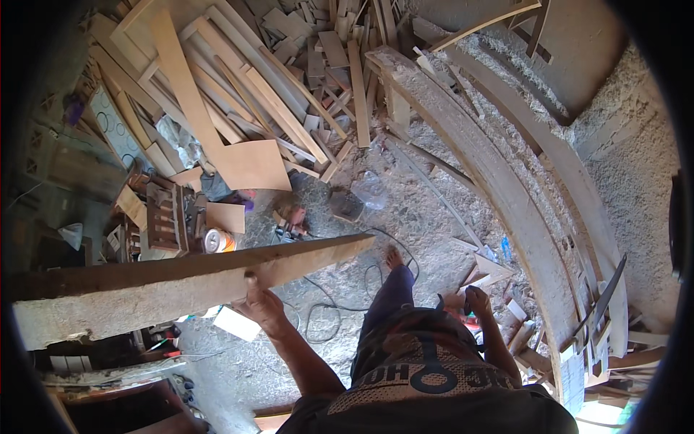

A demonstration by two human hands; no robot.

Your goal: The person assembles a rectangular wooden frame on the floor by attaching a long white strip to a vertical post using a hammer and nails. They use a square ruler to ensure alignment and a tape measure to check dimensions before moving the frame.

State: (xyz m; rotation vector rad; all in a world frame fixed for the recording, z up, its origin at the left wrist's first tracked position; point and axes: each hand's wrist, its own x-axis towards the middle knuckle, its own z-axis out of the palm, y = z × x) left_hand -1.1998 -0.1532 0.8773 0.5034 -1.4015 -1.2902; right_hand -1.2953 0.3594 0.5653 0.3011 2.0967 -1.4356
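Note:
A long, thick wooden beam [181, 282] stretches from the left edge to the middle of the head view, its far end narrower. My left hand [264, 307] grips its near side, with the thumb up on the face and the other fingers partly hidden beneath. Beside my right hip, my right hand [479, 301] is closed around something small and dark that I cannot make out. Below that hand, a bit of red shows against my body.
Stacked boards [267, 108] and offcuts fill the back left. A long plank bench [470, 152] with shavings curves along the right, a handsaw [607, 293] near its close end. A dark cord [325, 307] loops across the floor near my bare foot [394, 259]. An orange-white bucket [219, 241] stands behind the beam.

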